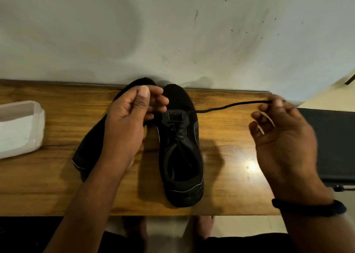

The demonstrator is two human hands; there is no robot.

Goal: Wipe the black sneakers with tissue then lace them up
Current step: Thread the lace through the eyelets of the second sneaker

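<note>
- Far left on the counter (230, 176): white tissue pack (19, 130), cut off by the frame edge.
- Next to the right: slanted sneaker (86, 153), black, toe toward the wall, largely covered by the left hand (124, 122) and forearm.
- Left hand's fingers (159, 101) curled, thumb raised, tips at the front of the centre sneaker's lacing; cannot tell whether pinching anything.
- Middle of the counter: centre sneaker (180, 156), black, standing on its sole, toe to the wall, heel near the front edge, lacing crossed over the tongue.
- Lace (230, 106) stretching from the front eyelets out to the right, above the counter.
- Right hand (284, 137): thumb and forefinger pinching the lace's end, remaining fingers loosely spread; dark wristband (311, 207) on the wrist.
- Far right: flat black object (336, 147) beside the counter.
</note>
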